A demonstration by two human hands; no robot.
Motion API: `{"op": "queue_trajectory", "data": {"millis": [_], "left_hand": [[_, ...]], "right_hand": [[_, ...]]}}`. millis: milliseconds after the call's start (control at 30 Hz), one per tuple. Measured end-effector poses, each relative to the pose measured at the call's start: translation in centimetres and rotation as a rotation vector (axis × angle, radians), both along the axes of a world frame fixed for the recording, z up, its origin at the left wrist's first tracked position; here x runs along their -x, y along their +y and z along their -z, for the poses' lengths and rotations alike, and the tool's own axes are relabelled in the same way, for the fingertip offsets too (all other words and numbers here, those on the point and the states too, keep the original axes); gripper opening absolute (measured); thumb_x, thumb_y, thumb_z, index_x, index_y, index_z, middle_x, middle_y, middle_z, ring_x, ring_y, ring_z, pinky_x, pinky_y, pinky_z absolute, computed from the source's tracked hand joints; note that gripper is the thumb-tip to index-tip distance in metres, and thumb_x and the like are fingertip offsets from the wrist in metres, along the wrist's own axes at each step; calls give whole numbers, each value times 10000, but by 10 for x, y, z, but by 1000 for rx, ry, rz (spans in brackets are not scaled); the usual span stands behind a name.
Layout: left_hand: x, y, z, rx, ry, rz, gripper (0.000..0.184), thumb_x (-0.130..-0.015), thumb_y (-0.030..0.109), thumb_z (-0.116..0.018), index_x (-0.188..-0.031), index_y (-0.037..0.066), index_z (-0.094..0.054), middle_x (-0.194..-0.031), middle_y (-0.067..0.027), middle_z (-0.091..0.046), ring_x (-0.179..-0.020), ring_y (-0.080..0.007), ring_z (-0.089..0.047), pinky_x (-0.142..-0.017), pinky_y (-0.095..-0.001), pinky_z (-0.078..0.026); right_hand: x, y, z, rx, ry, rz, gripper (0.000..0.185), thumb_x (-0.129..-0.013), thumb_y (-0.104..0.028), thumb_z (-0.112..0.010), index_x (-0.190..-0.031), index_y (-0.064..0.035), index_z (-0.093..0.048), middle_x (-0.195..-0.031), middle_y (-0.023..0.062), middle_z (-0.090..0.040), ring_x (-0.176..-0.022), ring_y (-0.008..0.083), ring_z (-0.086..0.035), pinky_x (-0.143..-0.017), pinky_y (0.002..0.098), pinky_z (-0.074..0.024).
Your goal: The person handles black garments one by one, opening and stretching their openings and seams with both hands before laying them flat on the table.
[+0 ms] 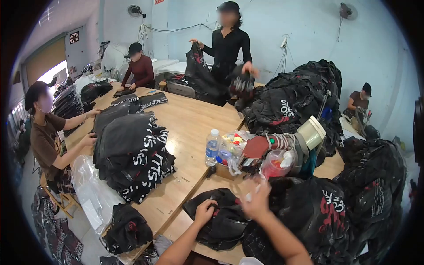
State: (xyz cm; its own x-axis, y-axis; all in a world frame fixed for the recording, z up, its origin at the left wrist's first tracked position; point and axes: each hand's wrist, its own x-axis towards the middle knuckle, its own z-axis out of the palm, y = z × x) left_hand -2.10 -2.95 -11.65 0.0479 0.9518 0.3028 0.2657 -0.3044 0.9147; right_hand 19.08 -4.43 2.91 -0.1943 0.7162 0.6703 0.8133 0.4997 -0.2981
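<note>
A crumpled black garment (223,227) with red print lies on the table in front of me. My left hand (205,213) rests on its upper left part, fingers curled onto the cloth. My right hand (257,198) is raised just right of the garment, blurred by motion, with something small and whitish at the fingers that I cannot make out. Right of that hand, a large heap of black garments (309,212) with white and red print spreads along the table.
Beyond my hands stand a water bottle (213,148), a red machine (256,147) and a cream bucket (312,132). A garment stack (128,150) lies left, near a seated co-worker (48,128). Another co-worker (227,48) stands across the table (190,126), holding garments. More piles rise at right.
</note>
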Motion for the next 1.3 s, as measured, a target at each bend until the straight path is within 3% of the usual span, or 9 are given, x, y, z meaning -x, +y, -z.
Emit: {"op": "queue_trajectory", "data": {"millis": [33, 67, 100, 133, 300, 867, 900, 1000, 1300], "left_hand": [[-2, 0, 1, -22, 2, 1, 178, -763, 16, -513, -889, 49, -633, -837, -110, -617, -774, -235, -623, -699, -299, -471], [-2, 0, 2, -42, 7, -1, 179, -763, 14, -512, -890, 47, -633, -839, -108, -619, -772, -232, -623, -696, -297, -472], [-1, 1, 2, -64, 16, -4, 180, -763, 13, -511, -891, 45, -633, -841, -106, -620, -771, -230, -624, -693, -294, -472], [0, 1, 2, -36, 1, -8, 182, -763, 11, -510, -892, 44, -633, -841, -103, -622, -766, -225, -622, -688, -292, -471], [-3, 1, -1, -21, -16, -18, 167, -786, 12, -510, -893, 40, -635, -846, -94, -627, -722, -207, -609, -660, -283, -466], [-1, 3, 9, -47, -17, -17, 177, -759, 12, -510, -879, 45, -636, -835, -110, -621, -758, -240, -623, -677, -295, -472], [0, 2, 6, 38, 1, -11, 170, -761, 17, -510, -874, 49, -633, -830, -112, -618, -761, -246, -621, -680, -298, -471], [-2, 2, 0, -80, 18, -24, 168, -767, 20, -510, -881, 46, -630, -838, -101, -617, -747, -240, -616, -679, -300, -471], [-3, -4, -7, -13, 15, -35, 175, -752, -25, -502, -878, 1, -621, -855, -105, -632, -798, -194, -617, -733, -276, -471]], "right_hand": [[15, -13, 44, 81, -28, 31, 638, -770, -353, -662, -1317, -91, -465, -1260, 238, -464, -1142, 440, -445, -945, 519, -358], [22, -19, 89, 306, 154, -198, 615, -799, -367, -638, -1337, -129, -458, -1284, 232, -462, -1142, 404, -468, -939, 505, -371], [32, -35, 116, 363, -129, -128, 587, -813, -383, -630, -1333, -163, -468, -1295, 209, -467, -1115, 361, -498, -907, 474, -392], [43, -47, 101, 188, -187, -70, 505, -813, -372, -643, -1271, -189, -531, -1277, 175, -495, -1069, 335, -528, -876, 436, -403], [36, -37, 105, 268, 67, -111, 334, -833, -323, -642, -1152, -227, -619, -1233, 133, -529, -1029, 306, -550, -871, 408, -400], [36, -38, 103, 313, 77, -143, 332, -840, -294, -643, -1161, -212, -617, -1267, 150, -513, -1077, 333, -537, -909, 425, -393], [34, -38, 103, 320, 75, -145, 333, -841, -292, -642, -1163, -212, -616, -1268, 151, -513, -1076, 332, -536, -912, 425, -390], [34, -37, 105, 311, 87, -153, 327, -841, -289, -643, -1158, -210, -620, -1265, 154, -517, -1064, 333, -541, -912, 423, -390], [34, -39, 102, 279, 97, -163, 322, -838, -279, -648, -1151, -203, -625, -1255, 149, -524, -1065, 326, -542, -904, 418, -394]]}}
